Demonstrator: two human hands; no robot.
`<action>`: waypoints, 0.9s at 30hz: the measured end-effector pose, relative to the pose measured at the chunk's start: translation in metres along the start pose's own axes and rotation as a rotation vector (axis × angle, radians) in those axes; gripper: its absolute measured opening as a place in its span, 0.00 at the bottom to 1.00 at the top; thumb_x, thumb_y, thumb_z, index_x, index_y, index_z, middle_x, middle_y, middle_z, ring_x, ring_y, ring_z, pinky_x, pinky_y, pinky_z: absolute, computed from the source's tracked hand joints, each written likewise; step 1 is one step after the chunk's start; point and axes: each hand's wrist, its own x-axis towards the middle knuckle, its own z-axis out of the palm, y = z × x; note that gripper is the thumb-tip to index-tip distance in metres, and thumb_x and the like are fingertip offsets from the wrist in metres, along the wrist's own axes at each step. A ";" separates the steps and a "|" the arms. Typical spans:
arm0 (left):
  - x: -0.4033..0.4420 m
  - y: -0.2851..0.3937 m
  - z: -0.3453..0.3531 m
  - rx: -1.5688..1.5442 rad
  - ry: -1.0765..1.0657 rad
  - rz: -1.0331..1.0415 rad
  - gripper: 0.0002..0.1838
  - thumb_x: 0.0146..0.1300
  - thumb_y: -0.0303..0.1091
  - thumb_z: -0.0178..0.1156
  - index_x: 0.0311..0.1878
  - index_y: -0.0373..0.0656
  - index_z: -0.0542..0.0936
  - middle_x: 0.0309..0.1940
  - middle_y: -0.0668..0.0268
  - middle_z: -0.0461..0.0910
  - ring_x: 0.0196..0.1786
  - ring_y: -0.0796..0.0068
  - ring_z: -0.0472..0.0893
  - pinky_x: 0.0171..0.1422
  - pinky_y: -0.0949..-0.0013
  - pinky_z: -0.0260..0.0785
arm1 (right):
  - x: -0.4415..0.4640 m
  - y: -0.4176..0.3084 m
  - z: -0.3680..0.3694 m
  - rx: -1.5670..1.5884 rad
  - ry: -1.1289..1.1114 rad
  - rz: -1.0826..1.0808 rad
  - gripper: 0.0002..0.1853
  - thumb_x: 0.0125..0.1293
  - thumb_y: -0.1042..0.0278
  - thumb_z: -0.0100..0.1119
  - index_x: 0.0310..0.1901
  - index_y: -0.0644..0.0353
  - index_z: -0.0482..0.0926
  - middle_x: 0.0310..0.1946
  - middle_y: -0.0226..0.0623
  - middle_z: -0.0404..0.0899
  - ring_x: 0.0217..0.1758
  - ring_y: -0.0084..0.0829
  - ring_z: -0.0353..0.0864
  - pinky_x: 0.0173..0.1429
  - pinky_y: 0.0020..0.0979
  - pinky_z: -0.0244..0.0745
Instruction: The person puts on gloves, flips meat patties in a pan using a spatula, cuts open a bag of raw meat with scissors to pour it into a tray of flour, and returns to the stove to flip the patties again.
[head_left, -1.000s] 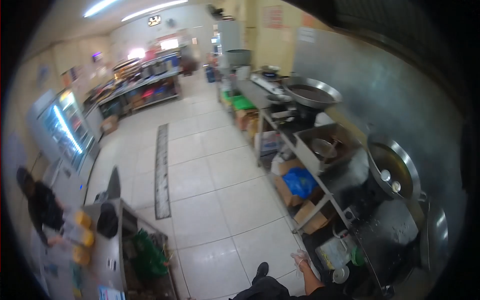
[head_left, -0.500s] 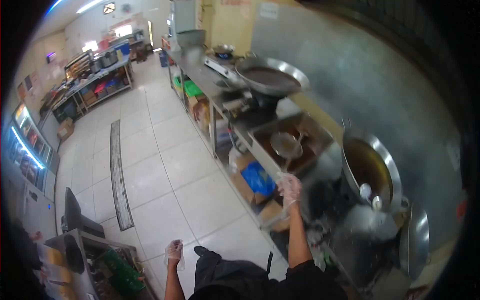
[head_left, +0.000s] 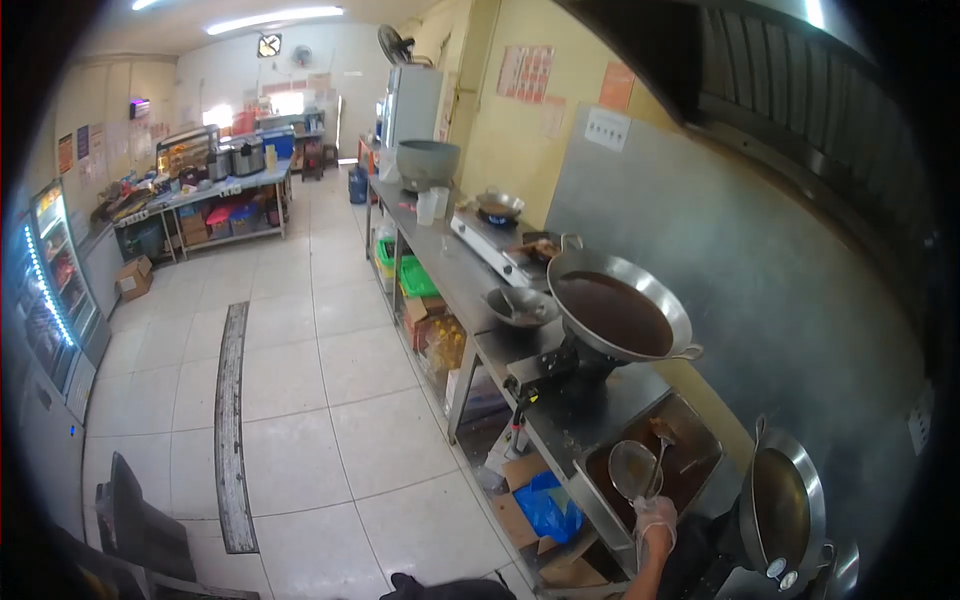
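My right hand (head_left: 656,524), in a clear plastic glove, is at the lower right, closed around the handle of a round mesh strainer (head_left: 634,470). The strainer lies over a rectangular metal tray (head_left: 706,424) with a dark brown, liquid-like layer in it. Beside the strainer, a second long-handled utensil (head_left: 664,432) with a brownish head rests in the tray; whether my hand touches its handle I cannot tell. My left hand is out of view. To the right stands a wok of oil (head_left: 780,505).
A large wok (head_left: 625,310) of dark liquid sits on a burner beyond the tray. Behind it are a small pan (head_left: 520,308) and a gas stove (head_left: 495,250). A blue plastic bag (head_left: 548,508) lies in a box under the counter. Tiled floor (head_left: 370,440) runs along the left.
The view has tilted up, so counter and tray appear lower. My left hand has dropped out of view. My right hand still grips the strainer over the tray.
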 end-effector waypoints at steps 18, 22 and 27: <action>0.368 0.035 -0.282 -0.387 0.197 -0.242 0.18 0.55 0.36 0.57 0.49 0.40 0.79 0.39 0.53 0.83 0.45 0.59 0.82 0.49 0.63 0.73 | 0.243 -0.331 0.284 1.018 -0.640 -0.087 0.07 0.65 0.70 0.58 0.41 0.61 0.81 0.25 0.26 0.78 0.20 0.14 0.69 0.23 0.18 0.65; 0.391 0.041 -0.356 -0.343 0.034 -0.349 0.14 0.56 0.39 0.57 0.38 0.40 0.84 0.34 0.50 0.84 0.44 0.56 0.83 0.50 0.63 0.74 | 0.356 -0.430 0.314 1.200 -0.657 -0.132 0.09 0.65 0.67 0.59 0.44 0.59 0.80 0.24 0.24 0.76 0.20 0.13 0.68 0.22 0.17 0.62; 0.503 0.038 -0.353 -1.066 0.123 -0.532 0.11 0.60 0.36 0.57 0.40 0.40 0.81 0.32 0.59 0.82 0.32 0.68 0.83 0.31 0.63 0.73 | 0.518 -0.553 0.355 1.167 -0.414 -0.127 0.09 0.63 0.67 0.60 0.42 0.59 0.77 0.27 0.30 0.77 0.24 0.18 0.74 0.22 0.22 0.66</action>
